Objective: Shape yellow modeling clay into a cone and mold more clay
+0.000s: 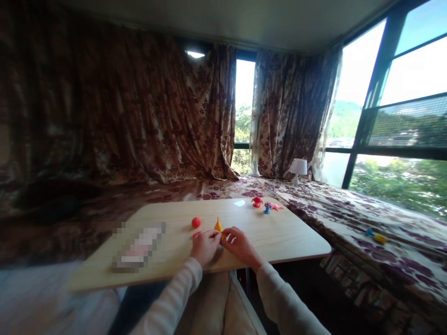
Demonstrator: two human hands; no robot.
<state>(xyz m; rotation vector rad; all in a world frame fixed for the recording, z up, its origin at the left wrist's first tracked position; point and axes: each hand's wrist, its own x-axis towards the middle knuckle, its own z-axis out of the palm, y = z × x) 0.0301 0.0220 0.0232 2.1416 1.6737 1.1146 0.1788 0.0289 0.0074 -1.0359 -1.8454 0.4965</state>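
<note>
Basically, yel. toy (218, 225) btwn L hand (205, 247) & R hand (240, 244), both pinching it low.

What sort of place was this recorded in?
Probably a room in a home, perhaps a bedroom: brown floral fabric curtains, a small white shaded lamp and a pale wood-grain rectangular table show it.

Tabletop (286, 237) across the lower middle
Ball (196, 223) left of the cone (218, 226), below frame centre; figurines (267, 208) at the tabletop's far right; lamp (299, 166) behind them, further right.
</note>
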